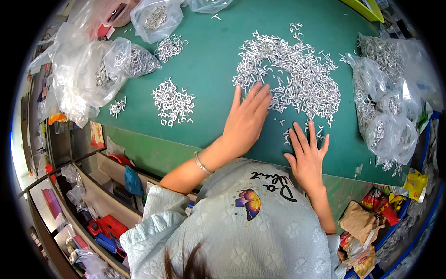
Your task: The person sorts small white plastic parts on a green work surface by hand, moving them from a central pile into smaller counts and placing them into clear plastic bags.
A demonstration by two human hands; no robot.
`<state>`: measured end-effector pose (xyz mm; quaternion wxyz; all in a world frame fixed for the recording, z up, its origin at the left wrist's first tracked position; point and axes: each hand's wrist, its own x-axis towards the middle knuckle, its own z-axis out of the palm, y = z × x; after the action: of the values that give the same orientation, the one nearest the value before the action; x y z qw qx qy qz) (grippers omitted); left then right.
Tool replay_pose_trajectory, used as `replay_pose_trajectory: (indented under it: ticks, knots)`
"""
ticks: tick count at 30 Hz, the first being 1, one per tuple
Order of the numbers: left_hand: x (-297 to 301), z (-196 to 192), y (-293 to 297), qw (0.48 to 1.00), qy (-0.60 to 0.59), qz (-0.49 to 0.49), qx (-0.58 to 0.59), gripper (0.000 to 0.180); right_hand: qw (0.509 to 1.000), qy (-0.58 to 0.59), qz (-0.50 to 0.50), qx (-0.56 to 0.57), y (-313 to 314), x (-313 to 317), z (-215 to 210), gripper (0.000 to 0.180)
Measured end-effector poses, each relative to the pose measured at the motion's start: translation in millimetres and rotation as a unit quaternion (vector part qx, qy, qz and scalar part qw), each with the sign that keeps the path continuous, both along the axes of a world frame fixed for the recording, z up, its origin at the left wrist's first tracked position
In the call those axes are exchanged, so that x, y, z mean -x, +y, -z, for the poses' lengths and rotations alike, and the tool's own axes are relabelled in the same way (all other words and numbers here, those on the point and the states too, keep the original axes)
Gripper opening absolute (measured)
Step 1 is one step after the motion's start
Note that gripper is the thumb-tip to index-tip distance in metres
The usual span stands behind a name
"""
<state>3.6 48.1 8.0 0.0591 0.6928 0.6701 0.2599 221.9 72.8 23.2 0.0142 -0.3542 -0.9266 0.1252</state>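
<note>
A large curved heap of small silvery hook-shaped metal parts [302,74] lies on the green tabletop [209,56]. My left hand [248,114] is at the heap's lower left edge, palm down, its fingers stretched out over the nearest parts. Below the heap, my right hand [306,151] rests flat with fingers spread, touching or close to a few loose parts near the table's front edge. Neither hand visibly grips anything. To the left of my left hand lies a smaller pile of the same parts [172,102].
Clear plastic bags of metal parts [139,60] crowd the left side, next to another small pile [171,48]. More filled bags [388,97] stand at the right. A yellow-green tray [367,9] is at the far right. Open drawers [107,195] sit below the left edge.
</note>
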Motion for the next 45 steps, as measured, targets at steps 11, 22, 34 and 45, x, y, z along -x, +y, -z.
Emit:
replay_pose_trajectory:
  ticks: [11, 22, 34, 45]
  knots:
    - [12, -4, 27, 0.996, -0.048, -0.030, -0.072, 0.019, 0.996, 0.048, 0.076, -0.008, 2, -21, -4, 0.053]
    - [-43, 5, -47, 0.983, -0.155, 0.094, -0.014, 0.028, 0.998, 0.024, -0.024, 0.055, -28, -29, 2, 0.073]
    - [-51, 11, -50, 0.975, -0.166, 0.148, 0.008, 0.036, 0.998, 0.035, 0.027, 0.041, -30, -43, 5, 0.066]
    - [-55, 11, -63, 0.979, -0.186, 0.078, 0.018, 0.032, 0.969, 0.230, 0.051, 0.072, -27, -27, 5, 0.048]
